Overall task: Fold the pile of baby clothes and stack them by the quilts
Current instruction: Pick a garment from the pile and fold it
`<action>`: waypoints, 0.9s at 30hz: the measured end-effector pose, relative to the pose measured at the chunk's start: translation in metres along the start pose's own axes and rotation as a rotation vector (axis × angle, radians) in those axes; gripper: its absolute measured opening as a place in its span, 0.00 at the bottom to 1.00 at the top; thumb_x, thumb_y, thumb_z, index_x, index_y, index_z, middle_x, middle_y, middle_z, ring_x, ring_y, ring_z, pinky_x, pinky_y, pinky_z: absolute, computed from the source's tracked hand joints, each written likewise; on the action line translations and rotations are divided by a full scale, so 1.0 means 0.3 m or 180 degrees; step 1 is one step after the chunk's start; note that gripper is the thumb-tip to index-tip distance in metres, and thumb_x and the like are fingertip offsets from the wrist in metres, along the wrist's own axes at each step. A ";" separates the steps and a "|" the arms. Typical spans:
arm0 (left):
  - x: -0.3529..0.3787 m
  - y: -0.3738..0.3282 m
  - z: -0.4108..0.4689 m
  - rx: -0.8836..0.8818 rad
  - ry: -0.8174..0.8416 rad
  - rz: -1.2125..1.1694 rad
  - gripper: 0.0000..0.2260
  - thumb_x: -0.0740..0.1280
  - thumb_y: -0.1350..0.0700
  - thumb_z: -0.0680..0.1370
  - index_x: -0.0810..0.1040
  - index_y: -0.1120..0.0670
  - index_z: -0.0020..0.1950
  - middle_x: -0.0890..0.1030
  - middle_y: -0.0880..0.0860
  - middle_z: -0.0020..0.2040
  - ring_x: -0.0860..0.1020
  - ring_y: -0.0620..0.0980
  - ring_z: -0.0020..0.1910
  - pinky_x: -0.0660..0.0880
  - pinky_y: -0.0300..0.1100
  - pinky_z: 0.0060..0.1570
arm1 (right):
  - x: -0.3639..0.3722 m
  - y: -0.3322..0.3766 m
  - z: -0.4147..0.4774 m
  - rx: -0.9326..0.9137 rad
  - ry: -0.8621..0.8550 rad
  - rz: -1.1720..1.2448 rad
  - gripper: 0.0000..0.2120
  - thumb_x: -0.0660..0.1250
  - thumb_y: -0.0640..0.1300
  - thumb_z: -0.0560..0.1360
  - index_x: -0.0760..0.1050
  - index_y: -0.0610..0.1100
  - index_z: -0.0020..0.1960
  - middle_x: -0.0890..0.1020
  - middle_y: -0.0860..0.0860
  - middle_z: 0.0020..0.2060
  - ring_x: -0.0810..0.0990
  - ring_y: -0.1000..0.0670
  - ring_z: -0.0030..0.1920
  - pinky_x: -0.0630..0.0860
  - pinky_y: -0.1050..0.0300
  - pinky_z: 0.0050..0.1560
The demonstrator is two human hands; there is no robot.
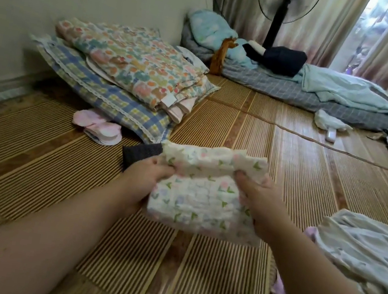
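1. Left hand (150, 173) pinches the left edge of the floral garment (199, 199), right hand (256, 195) pinches the right edge. Fingers curl into the cloth on both sides.
2. Garment: white crinkled fabric, small pink/blue flowers, green leaves, folded to a rough rectangle.
3. Long axis runs left-right between the hands, over the bamboo mat (192, 275), near the stacked quilts (129, 69).

The garment (205, 195) is white with small green leaves and pink and lilac flowers. The mat (253, 136) runs in tan and brown stripes. Near its far left edge the top quilt (134, 65) is cream with orange, teal and pink blotches; the pillow (109, 96) beneath is blue-and-yellow check with white lace. The pile (370, 251) at the right edge is pale blue-white.
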State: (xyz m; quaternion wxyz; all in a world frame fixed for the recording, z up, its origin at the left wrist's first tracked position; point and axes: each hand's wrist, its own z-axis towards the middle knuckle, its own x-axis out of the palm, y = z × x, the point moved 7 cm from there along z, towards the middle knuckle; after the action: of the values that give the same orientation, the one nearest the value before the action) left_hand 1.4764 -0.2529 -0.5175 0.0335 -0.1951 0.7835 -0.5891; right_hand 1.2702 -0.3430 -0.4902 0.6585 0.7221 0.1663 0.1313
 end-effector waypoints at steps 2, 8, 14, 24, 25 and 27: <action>-0.040 -0.059 0.070 0.0058 -0.0221 -0.0296 0.14 0.67 0.53 0.77 0.76 0.56 0.61 0.85 0.58 0.50 0.84 0.58 0.48 0.81 0.55 0.47 | 0.060 0.069 0.118 -0.0148 0.0044 -0.0233 0.10 0.64 0.50 0.79 0.78 0.44 0.51 0.85 0.44 0.47 0.85 0.43 0.46 0.81 0.41 0.47; -0.247 -0.129 0.288 0.0269 -0.1216 0.0050 0.25 0.70 0.40 0.73 0.74 0.54 0.63 0.82 0.54 0.57 0.82 0.57 0.51 0.79 0.52 0.50 | 0.212 0.073 0.462 -0.0214 0.0034 -0.0642 0.14 0.64 0.54 0.78 0.77 0.47 0.56 0.83 0.46 0.50 0.83 0.43 0.50 0.79 0.39 0.53; -0.381 0.003 0.427 -0.0225 -0.1725 0.1815 0.29 0.63 0.41 0.78 0.68 0.62 0.70 0.74 0.62 0.66 0.74 0.63 0.61 0.70 0.47 0.53 | 0.241 -0.170 0.628 0.0564 -0.0104 -0.1985 0.22 0.66 0.54 0.76 0.67 0.48 0.66 0.75 0.52 0.46 0.77 0.49 0.45 0.77 0.51 0.43; -0.280 -0.102 0.353 0.0220 -0.1713 0.3114 0.32 0.64 0.43 0.76 0.57 0.55 0.74 0.64 0.61 0.72 0.67 0.62 0.66 0.68 0.51 0.60 | 0.183 -0.079 0.496 -0.0010 -0.0214 -0.2623 0.32 0.67 0.59 0.74 0.61 0.51 0.73 0.74 0.47 0.65 0.77 0.47 0.55 0.77 0.55 0.44; -0.233 -0.128 0.315 0.0410 -0.1708 0.3373 0.35 0.65 0.42 0.75 0.53 0.54 0.76 0.59 0.61 0.74 0.64 0.62 0.69 0.65 0.53 0.64 | 0.166 -0.030 0.433 -0.0321 -0.0219 -0.2949 0.33 0.67 0.60 0.73 0.60 0.52 0.74 0.71 0.48 0.68 0.75 0.46 0.62 0.76 0.52 0.52; -0.109 -0.161 0.234 0.0780 -0.1604 0.3866 0.38 0.64 0.39 0.74 0.50 0.51 0.77 0.52 0.58 0.77 0.57 0.62 0.73 0.60 0.56 0.68 | 0.129 0.056 0.281 -0.0860 -0.0232 -0.3429 0.34 0.67 0.62 0.72 0.61 0.54 0.73 0.70 0.51 0.69 0.72 0.48 0.65 0.73 0.51 0.58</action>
State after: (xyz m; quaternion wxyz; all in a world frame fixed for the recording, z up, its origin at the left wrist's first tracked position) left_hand 1.5393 -0.3163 -0.4996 0.5631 0.1543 0.6497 -0.4867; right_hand 1.3411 -0.4048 -0.4827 0.7246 0.4483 0.4708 -0.2288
